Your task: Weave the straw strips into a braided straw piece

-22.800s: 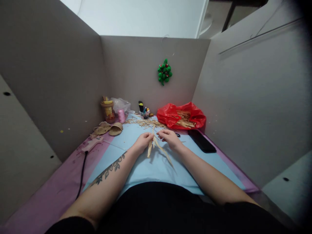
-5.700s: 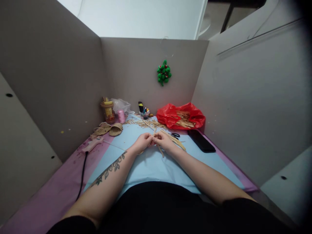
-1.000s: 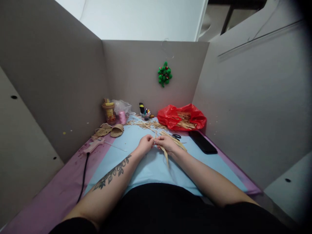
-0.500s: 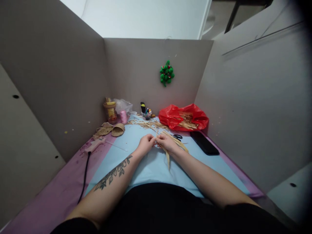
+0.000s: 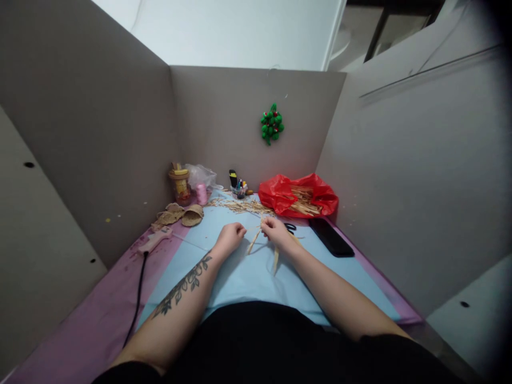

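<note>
My right hand pinches a small piece of pale straw work, with straw strips hanging below the fingers. My left hand is closed a short way to the left, its fingertips gripping the end of a thin pale strand that runs across to the right hand. Another flat straw strip hangs beneath my right wrist. Partly hidden behind that hand, black-handled scissors lie on the blue sheet.
Loose straw bits lie across the back. A red plastic bag holds more straw, near a black phone. On the left are a pink glue gun, woven straw pieces and a pink thread spool. Grey panels enclose three sides.
My left hand has drawn away to the left from my right hand, stretching a thin strand between them. A straw strip now hangs visibly in the gap.
</note>
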### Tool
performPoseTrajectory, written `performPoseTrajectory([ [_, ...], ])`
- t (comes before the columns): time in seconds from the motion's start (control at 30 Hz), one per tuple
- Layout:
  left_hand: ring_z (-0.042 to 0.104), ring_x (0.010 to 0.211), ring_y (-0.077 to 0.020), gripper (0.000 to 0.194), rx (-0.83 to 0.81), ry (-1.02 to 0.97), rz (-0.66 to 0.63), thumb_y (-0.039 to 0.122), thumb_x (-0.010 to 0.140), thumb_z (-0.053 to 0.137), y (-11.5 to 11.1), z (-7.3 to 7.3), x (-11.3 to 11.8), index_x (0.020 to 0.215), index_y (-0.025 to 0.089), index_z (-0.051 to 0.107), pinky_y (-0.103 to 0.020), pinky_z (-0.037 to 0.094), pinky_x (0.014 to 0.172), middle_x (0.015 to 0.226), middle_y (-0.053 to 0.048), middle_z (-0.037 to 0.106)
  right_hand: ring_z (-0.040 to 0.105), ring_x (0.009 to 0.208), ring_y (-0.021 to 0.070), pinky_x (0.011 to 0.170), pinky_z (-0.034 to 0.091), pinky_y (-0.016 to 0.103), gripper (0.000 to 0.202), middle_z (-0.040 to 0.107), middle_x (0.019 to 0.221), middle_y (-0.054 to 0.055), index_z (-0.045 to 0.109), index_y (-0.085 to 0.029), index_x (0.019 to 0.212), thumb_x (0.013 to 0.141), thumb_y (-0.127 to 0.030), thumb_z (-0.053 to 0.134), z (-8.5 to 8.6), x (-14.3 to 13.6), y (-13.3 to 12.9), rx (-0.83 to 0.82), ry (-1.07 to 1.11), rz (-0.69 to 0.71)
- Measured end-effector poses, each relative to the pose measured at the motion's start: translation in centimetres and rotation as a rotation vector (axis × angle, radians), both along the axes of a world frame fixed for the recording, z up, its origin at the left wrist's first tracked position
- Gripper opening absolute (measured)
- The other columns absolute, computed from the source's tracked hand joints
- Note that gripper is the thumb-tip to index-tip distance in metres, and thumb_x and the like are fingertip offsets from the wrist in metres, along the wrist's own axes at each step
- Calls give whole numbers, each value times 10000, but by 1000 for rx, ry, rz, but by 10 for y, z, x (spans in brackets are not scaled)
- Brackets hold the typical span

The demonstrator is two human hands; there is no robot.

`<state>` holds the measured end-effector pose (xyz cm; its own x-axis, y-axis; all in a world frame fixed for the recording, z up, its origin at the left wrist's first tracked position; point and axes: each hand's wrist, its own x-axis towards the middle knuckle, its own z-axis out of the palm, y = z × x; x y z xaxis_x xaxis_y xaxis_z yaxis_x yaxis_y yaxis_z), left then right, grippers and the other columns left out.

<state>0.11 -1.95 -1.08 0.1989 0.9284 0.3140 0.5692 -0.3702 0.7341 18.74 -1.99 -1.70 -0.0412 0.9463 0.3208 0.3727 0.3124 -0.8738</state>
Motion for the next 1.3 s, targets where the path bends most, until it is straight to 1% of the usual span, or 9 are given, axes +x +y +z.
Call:
performPoseTrajectory([
  [0.13,556,700,-178,148,113,20,167,231,738,526,-3,4,-3,658,179,639,-253,365,683,692,-74,637,441,457,86,439,320,191,153,467,516,-48,437,-182,613,707,-294,483,-1,1,3,-36,33,1],
  [0.27,584,762,-169,209,59,-144,-85,287,757,519,-7,7,7,826,173,681,-242,404,719,834,-70,681,415,434,80,429,312,192,152,459,499,-54,450,-180,624,716,-297,484,3,-5,-3,-67,25,103],
  [0.37,583,711,-161,239,-56,-147,-210,309,716,562,-8,7,12,837,146,689,-233,416,655,788,-56,686,412,440,82,443,320,197,143,446,494,-58,454,-179,624,710,-286,493,8,-9,-10,-56,-15,138],
  [0.67,521,579,-126,195,70,-54,-67,289,719,540,-12,5,17,685,144,666,-220,345,556,610,-21,629,446,530,106,526,336,222,124,474,518,-35,453,-177,561,666,-242,467,16,-15,-19,39,-141,-89],
  [0.9,488,561,-113,165,157,25,-54,234,726,515,-29,13,24,660,152,642,-219,331,560,592,-12,603,414,408,84,414,305,206,98,473,452,-29,466,-171,532,615,-223,467,10,-19,-17,-206,143,13],
  [1.0,491,567,-114,163,177,29,-35,225,729,509,-27,14,24,661,152,637,-226,350,580,601,-13,602,402,394,77,396,291,201,90,465,439,-32,469,-168,523,602,-210,479,9,-19,-16,-218,185,32],
  [1.13,567,679,-147,201,24,-200,0,277,737,540,-14,12,20,814,124,645,-253,421,661,741,-57,652,403,407,72,407,295,199,125,481,465,-37,459,-173,546,633,-244,513,7,-15,-14,-162,231,32],
  [1.23,601,848,-194,447,-191,-416,-129,327,634,686,-8,9,19,1015,106,608,-285,451,749,983,-123,649,359,397,62,412,270,199,154,437,436,-56,449,-174,537,649,-246,527,7,-14,-14,-126,242,52],
  [1.3,602,871,-206,523,-297,-482,-229,348,567,743,-10,9,20,1016,110,619,-294,449,767,1007,-122,647,339,398,61,414,254,201,181,409,423,-64,447,-175,534,656,-262,547,8,-15,-16,-116,256,67],
])
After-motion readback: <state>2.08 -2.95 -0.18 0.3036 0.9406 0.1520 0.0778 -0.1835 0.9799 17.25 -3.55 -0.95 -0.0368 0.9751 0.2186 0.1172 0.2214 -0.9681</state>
